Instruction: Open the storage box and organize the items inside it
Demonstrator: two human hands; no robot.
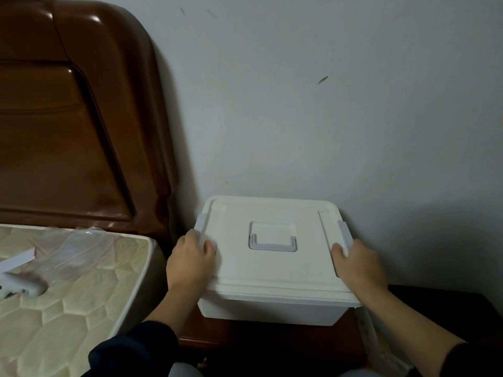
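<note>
The storage box [275, 268] sits closed on a dark wooden surface [245, 336] against the wall, beside the bed [68, 281]. My left hand [190, 265] grips its left edge near the left latch [201, 223]; my right hand [359, 268] grips the right edge over the right latch [343, 232]. The rigid, smooth plastic is probably light but slippery, so hold at the 2 side latches; the recessed handle [273, 243] suits carrying. Contents are hidden. Fingertips wrap out of sight, and latch state is unclear.
</note>
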